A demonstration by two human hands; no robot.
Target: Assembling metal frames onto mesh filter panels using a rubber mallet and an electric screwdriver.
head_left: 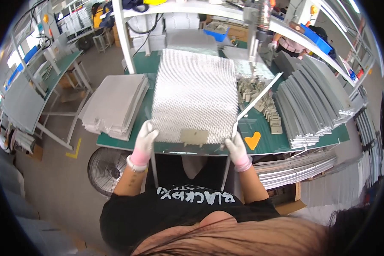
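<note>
Gloved, both the left hand (144,138) and right hand (236,147) gripped the mesh sheet's (195,96) near corners, squaring it on the table (260,147); aligning seemed next.

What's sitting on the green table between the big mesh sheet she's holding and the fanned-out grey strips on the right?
In the head view, small grey clip-like parts lie in rows there, crossed by a long thin metal strip. Nearer the table's front edge sits an orange heart-shaped piece.
</note>
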